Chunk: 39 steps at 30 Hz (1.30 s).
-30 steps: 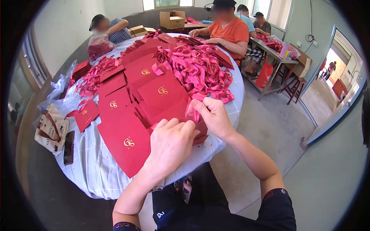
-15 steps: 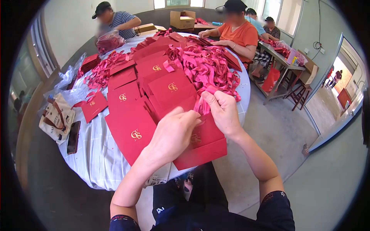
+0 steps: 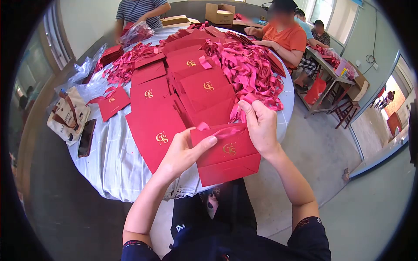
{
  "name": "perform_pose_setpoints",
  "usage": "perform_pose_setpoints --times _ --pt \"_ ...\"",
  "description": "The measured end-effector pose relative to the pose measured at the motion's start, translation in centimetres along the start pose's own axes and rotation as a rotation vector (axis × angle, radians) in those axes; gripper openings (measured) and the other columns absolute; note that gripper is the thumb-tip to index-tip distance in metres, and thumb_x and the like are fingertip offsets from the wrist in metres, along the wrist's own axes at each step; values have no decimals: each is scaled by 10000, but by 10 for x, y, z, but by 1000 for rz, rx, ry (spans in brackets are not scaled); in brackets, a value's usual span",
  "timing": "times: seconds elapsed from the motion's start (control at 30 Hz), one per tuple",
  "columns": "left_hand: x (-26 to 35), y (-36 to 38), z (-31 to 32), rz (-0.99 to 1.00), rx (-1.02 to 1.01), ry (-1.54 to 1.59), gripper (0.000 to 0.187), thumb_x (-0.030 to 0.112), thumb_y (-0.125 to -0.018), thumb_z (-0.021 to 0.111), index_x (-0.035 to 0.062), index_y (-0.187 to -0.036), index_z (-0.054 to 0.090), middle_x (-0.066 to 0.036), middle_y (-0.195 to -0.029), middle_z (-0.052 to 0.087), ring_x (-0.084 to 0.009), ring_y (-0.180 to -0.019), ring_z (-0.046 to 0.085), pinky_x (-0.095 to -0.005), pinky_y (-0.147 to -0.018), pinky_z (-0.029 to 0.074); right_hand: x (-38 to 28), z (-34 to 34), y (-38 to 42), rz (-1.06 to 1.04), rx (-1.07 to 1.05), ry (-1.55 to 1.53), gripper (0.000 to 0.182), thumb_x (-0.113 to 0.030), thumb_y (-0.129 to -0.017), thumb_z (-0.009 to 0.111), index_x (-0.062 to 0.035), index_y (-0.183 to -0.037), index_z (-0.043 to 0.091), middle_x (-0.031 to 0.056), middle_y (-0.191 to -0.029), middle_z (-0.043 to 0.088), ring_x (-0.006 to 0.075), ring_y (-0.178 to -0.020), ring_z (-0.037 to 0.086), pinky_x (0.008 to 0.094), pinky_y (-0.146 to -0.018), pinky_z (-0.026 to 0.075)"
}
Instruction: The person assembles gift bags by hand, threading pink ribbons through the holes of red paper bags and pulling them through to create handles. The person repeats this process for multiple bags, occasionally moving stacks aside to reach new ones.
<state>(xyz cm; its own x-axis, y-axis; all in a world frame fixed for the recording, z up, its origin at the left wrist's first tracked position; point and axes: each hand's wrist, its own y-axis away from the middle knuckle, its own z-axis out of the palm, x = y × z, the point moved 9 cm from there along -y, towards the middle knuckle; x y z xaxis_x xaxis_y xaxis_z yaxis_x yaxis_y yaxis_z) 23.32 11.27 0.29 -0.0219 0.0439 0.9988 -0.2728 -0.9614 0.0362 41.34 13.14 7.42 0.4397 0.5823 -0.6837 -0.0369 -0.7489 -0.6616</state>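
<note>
A red paper bag (image 3: 230, 167) with a gold logo lies at the near edge of the table, a pink ribbon (image 3: 227, 132) across its top. My left hand (image 3: 185, 150) is closed on the bag's upper left edge, its thumb over the ribbon end. Pinched at the upper right is the ribbon, in the closed fingers of my right hand (image 3: 261, 126). Beyond my hands are flat red bags (image 3: 204, 89) in overlapping rows and a large heap of pink ribbons (image 3: 250, 65).
On the left of the white-covered table (image 3: 109, 161) are a cloth bag (image 3: 69, 116), a phone (image 3: 87, 138) and a single red bag (image 3: 114, 103). One person (image 3: 143, 13) handles a plastic bag at the far left; another in orange (image 3: 285, 37) sits at the far right.
My left hand has moved down and left, from beside my right hand to the bag's left edge, uncovering the logo and the ribbon across the top. The view has shifted slightly.
</note>
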Motion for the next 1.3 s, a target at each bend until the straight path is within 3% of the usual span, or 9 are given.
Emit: perform_pose_setpoints --times 0.17,0.27,0.57,0.63,0.8,0.9,1.07,1.17,1.3 --pt "6 -5 11 -29 -92 374 579 144 -877 674 31 -1380 412 -135 -1184 621 -169 -1048 610 -329 -943 482 -11 8 4 -137 -41 56 113 -44 -936 572 33 -920 653 31 -746 637 58 -663 552 225 -581 437" --pt "23 -6 0 162 -53 438 705 25 -864 634 51 -1466 268 -188 -1336 524 -185 -1084 602 -338 -965 478 4 24 3 80 -238 -207 335 -16 -944 541 -9 -1277 502 -9 -823 559 31 -735 524 177 -635 415" --pt "-1 -6 -32 184 176 319 800 -10 -888 585 19 -1496 65 -209 -1358 496 -196 -1102 592 -330 -992 444 75 39 23 490 -535 -84 453 -319 -1017 432 27 -1309 445 96 -1042 620 157 -974 597 303 -806 490" --pt "1 -4 -33 181 187 328 801 -13 -889 579 12 -1495 54 -209 -1357 498 -196 -1109 588 -326 -998 436 67 52 52 836 -689 -713 549 -433 -1014 379 22 -1311 459 120 -1172 598 192 -1067 599 318 -905 476" --pt "10 -10 -29 247 208 389 743 7 -914 539 4 -1491 71 -203 -1342 510 -200 -1147 557 -321 -998 436 43 43 68 729 -763 -887 681 -529 -989 331 28 -1373 401 134 -1362 485 213 -1232 501 345 -1022 401" --pt "19 -14 -31 338 265 419 722 17 -930 514 12 -1492 62 -197 -1343 509 -203 -1154 550 -321 -983 447 18 31 57 497 -650 -979 597 -397 -994 460 39 -1393 374 129 -1392 457 204 -1272 458 346 -1054 362" --pt "15 -20 -20 166 241 94 729 171 -956 556 50 -1498 83 -155 -1312 493 -166 -1020 581 -309 -881 489 -9 -32 24 185 -308 -63 482 28 -874 576 57 -1336 439 173 -1303 545 246 -1202 533 324 -979 430" --pt "35 -8 -20 385 210 -293 638 178 -980 508 45 -1486 144 -154 -1306 489 -172 -1014 587 -318 -853 500 -71 -54 3 -26 -171 545 461 20 -838 600 46 -1283 485 207 -1159 609 318 -1077 595 336 -863 498" --pt "29 7 19 108 -71 381 621 236 -979 520 42 -1472 196 -171 -1330 466 -230 -1067 588 -359 -902 494 -76 21 29 -244 -328 957 473 -32 -719 626 13 -1181 535 154 -921 565 321 -888 580 400 -709 522"
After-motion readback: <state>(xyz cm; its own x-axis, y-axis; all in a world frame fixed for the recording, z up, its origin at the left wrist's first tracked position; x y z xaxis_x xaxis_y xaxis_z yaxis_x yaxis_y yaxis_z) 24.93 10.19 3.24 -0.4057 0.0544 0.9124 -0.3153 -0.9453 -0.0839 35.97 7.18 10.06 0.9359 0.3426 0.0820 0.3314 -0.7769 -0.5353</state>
